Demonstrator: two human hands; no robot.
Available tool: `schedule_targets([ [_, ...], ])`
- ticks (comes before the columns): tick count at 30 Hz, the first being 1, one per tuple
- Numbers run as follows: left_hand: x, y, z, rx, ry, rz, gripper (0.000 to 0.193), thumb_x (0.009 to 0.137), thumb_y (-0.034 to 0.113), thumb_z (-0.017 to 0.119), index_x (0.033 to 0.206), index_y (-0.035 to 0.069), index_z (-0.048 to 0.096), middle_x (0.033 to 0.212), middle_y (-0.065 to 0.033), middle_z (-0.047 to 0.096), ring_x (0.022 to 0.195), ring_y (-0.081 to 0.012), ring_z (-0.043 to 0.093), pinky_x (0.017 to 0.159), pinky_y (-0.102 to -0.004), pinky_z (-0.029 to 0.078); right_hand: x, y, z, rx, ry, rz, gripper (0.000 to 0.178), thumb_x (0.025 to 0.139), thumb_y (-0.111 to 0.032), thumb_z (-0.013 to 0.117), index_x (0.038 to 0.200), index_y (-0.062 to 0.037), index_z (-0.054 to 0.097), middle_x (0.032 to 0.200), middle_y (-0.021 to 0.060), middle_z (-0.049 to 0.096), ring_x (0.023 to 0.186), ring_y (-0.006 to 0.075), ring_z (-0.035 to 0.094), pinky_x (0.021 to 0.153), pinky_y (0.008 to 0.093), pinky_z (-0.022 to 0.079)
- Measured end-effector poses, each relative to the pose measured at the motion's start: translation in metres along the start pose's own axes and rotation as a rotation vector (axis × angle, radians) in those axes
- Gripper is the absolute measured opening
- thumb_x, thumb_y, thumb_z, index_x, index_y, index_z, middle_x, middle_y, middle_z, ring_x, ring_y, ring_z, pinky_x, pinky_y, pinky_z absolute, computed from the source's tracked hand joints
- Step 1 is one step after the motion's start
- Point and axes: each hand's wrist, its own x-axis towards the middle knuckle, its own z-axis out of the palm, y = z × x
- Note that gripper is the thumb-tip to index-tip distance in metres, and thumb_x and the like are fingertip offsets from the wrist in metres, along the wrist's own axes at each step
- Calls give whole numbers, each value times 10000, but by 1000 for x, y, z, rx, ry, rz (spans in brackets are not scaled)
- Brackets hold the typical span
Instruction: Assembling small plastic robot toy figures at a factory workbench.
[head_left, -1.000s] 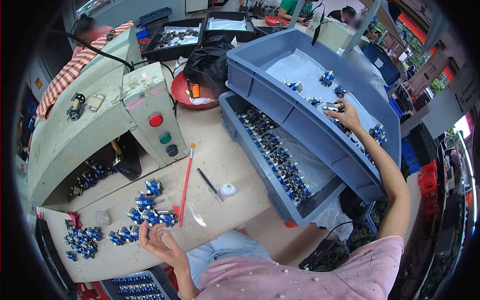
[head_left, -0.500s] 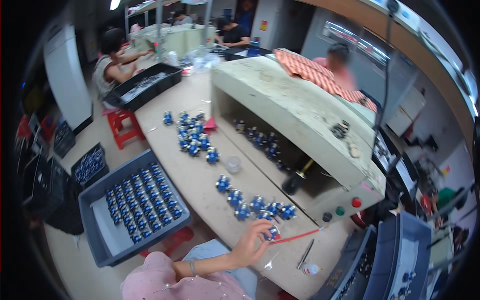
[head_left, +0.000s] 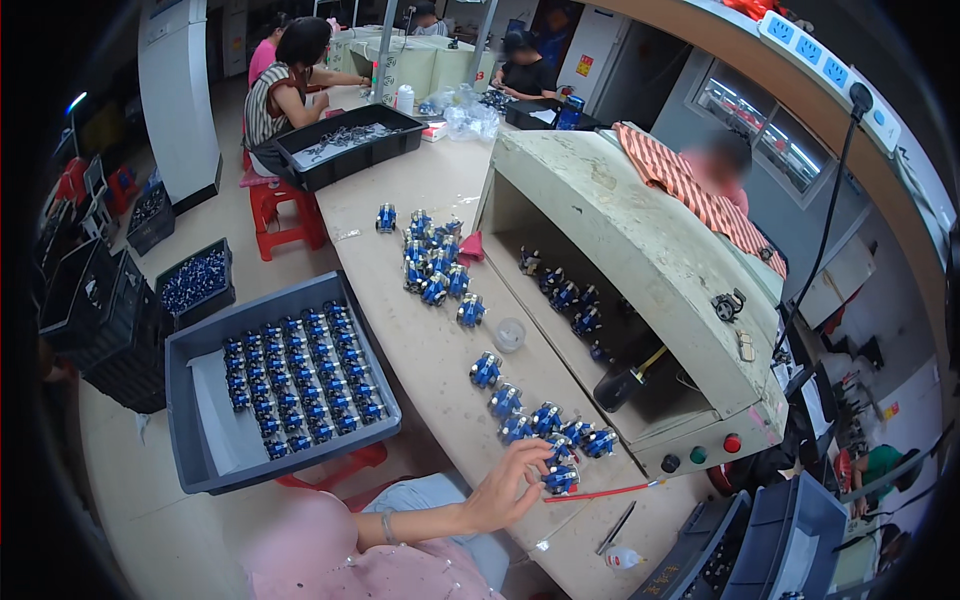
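Note:
My left hand reaches in from the lower left over the near part of the table, a bracelet on its wrist. Its fingers are curved and apart, the thumb below them. Their tips are at the edge of a small blue toy car, which stands on the table; whether they touch it is hard to tell. Several more blue toy cars stand just beyond the hand. A larger cluster of them lies farther up the table. My right hand is out of view.
A grey tray with rows of blue cars stands to the left. A pale machine housing, with cars inside, covers the right side. Near the hand lie a red strip, a pen and a small bottle. Co-workers sit farther back.
The view has shifted, so the scene sits lower and farther right. My left hand has drawn slightly back from the toy car, and its fingers have opened around the car's edge.

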Motion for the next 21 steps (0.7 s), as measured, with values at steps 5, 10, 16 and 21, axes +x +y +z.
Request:
schedule_targets([
  [5, 0, -3, -6, -16, 0, -12, 518, 781, -110, 534, 1262, 23, 392, 1268, -165, 410, 912, -194, 579, 723, -296, 482, 32, -46, 14, 48, -24, -102, 467, 766, -396, 735, 1005, -46, 539, 773, 93, 556, 579, 182, 529, 447, 300, 428],
  [10, -3, -11, -19, 38, 4, -7, 538, 759, -132, 554, 1250, 25, 400, 1274, -179, 405, 937, -202, 596, 738, -278, 490, 62, -111, 27, 90, -42, -216, 482, 777, -392, 718, 1070, -62, 524, 849, 107, 565, 635, 194, 546, 474, 300, 444],
  [16, 0, -20, -32, 82, 37, -1, 505, 764, -108, 548, 1234, 9, 404, 1263, -183, 417, 894, -205, 589, 723, -290, 490, 84, -174, 64, 122, -98, -288, 508, 790, -386, 697, 1149, -82, 505, 941, 123, 576, 702, 208, 565, 506, 300, 465],
  [21, 9, -31, -35, 103, 92, 41, 495, 759, -129, 539, 1225, -5, 426, 1264, -196, 412, 902, -218, 588, 724, -293, 492, 30, -93, 38, 73, -92, -111, 536, 801, -381, 680, 1215, -98, 490, 1017, 137, 585, 757, 220, 581, 533, 299, 482],
])
